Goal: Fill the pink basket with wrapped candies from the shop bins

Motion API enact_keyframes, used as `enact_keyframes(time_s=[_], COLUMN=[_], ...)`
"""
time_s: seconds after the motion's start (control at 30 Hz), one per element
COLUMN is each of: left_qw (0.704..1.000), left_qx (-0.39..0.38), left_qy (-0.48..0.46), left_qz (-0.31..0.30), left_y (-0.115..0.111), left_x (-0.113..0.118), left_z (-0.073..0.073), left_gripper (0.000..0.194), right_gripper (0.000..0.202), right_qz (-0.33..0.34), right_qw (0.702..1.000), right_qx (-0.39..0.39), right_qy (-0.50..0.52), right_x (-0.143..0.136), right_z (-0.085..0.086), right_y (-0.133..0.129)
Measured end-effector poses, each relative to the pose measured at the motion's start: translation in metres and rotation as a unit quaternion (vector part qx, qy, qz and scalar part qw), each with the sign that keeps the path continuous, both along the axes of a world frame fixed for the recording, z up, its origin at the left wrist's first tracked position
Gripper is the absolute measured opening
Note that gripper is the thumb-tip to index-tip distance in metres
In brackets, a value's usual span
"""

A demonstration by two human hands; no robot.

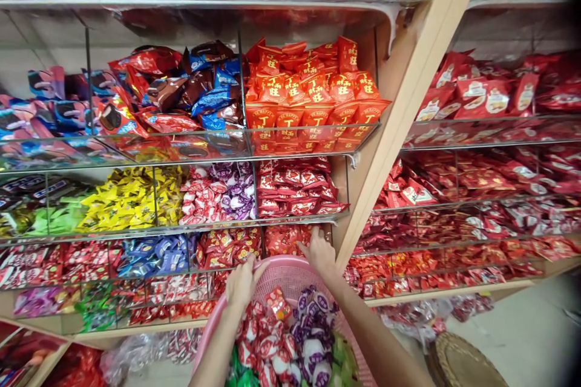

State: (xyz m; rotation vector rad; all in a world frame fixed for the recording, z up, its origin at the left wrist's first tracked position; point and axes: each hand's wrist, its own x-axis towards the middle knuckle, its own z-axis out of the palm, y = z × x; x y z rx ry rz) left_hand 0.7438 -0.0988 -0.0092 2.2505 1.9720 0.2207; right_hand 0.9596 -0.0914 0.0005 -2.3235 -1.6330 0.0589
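In the lower middle is a pink plastic basket (285,272) holding wrapped sweets. Red-and-white sweets (267,344), purple-and-white sweets (313,314) and green-wrapped ones (345,357) lie inside, with one red packet (278,304) on top. My left hand (241,283) grips the basket's far left rim. My right hand (319,254) extends past the far rim to a shelf compartment of small red packets (284,240). Its fingers are apart at the front of those packets, the tips partly lost against them. Nothing shows in it.
Glass-fronted shelves hold yellow sweets (131,199), orange-red packets (313,91) and blue packets (154,254). A slanting wooden post (408,115) divides them from more red packets (485,97) at right. A round woven-topped stool (467,363) stands on the floor at lower right.
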Motion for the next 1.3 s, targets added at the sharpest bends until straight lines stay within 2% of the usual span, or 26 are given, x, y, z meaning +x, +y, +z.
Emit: enact_keyframes(time_s=[0.3,0.5,0.77,0.87,0.97,1.07,1.17,1.23,1.3], left_qw=[1.0,1.0,1.0,1.0,1.0,1.0,1.0,1.0,1.0], left_qx=[-0.005,-0.023,-0.001,0.003,-0.002,-0.01,-0.013,-0.017,-0.022], left_qy=[0.007,-0.002,0.018,0.014,0.011,0.013,0.008,0.004,0.004], left_qz=[0.001,0.001,-0.007,-0.005,-0.001,0.009,0.011,0.011,0.015], left_y=[-0.001,-0.002,0.0,0.0,-0.002,-0.003,-0.004,-0.004,-0.005], left_x=[0.001,0.002,0.0,0.001,0.002,0.003,0.003,0.003,0.003], left_z=[0.002,0.009,0.001,0.0,0.002,0.004,0.005,0.005,0.006], left_gripper=[0.054,0.051,0.053,0.053,0.051,0.05,0.05,0.05,0.05], right_gripper=[0.053,0.041,0.036,0.037,0.036,0.036,0.034,0.032,0.03], right_qz=[0.01,0.004,0.002,0.011,0.041,0.102,0.199,0.26,0.306], right_qw=[0.998,0.998,0.997,0.997,0.991,0.961,0.894,0.85,0.819], right_qx=[-0.035,-0.03,-0.038,-0.012,0.057,0.126,0.147,0.1,0.017], right_qy=[0.057,0.05,0.06,0.071,0.112,0.226,0.375,0.447,0.485], right_x=[0.004,0.006,0.013,0.018,0.021,0.02,0.015,0.01,0.005], right_z=[0.0,0.001,0.008,0.013,0.02,0.025,0.026,0.023,0.016], right_y=[-0.008,-0.01,-0.012,-0.013,-0.017,-0.025,-0.036,-0.043,-0.049])
